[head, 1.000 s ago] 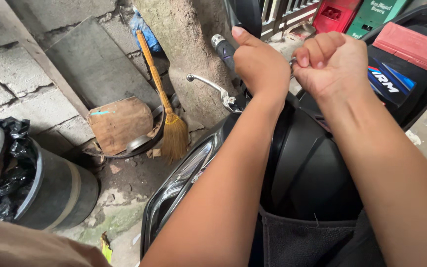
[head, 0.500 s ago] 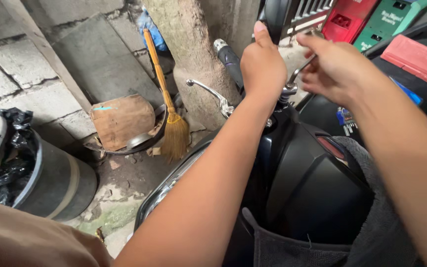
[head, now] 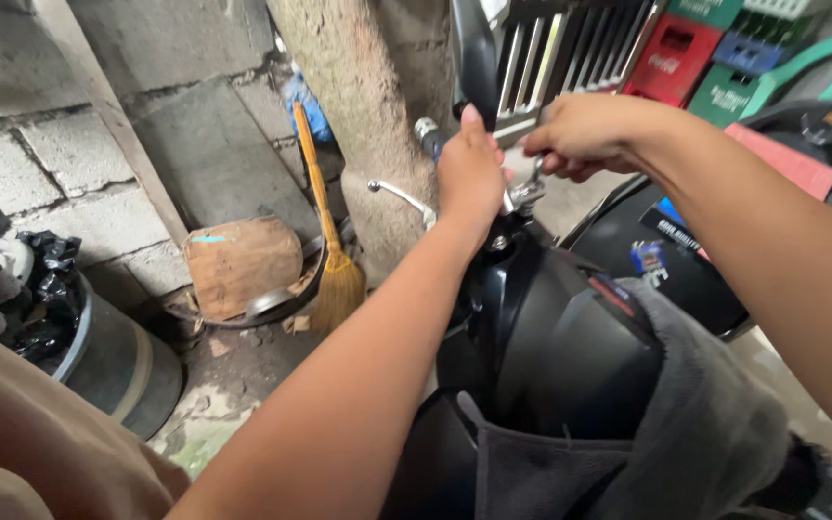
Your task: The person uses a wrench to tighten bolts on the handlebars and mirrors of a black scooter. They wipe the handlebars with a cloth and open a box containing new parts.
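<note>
Head | left hand [head: 471, 173] grips handlebar [head: 428, 135] | right hand [head: 585, 135] closed on mirror stem [head: 528, 188]

Grey block wall [head: 69, 144], dirt floor [head: 243, 376]

a rough backyard storage corner: bare block wall [head: 79, 144], broom [head: 325, 231], stacked plastic crates [head: 715, 58], parked scooter [head: 570, 337].

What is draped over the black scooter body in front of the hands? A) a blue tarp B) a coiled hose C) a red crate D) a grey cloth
D: a grey cloth lies over the scooter, below the left hand and right hand.
</note>
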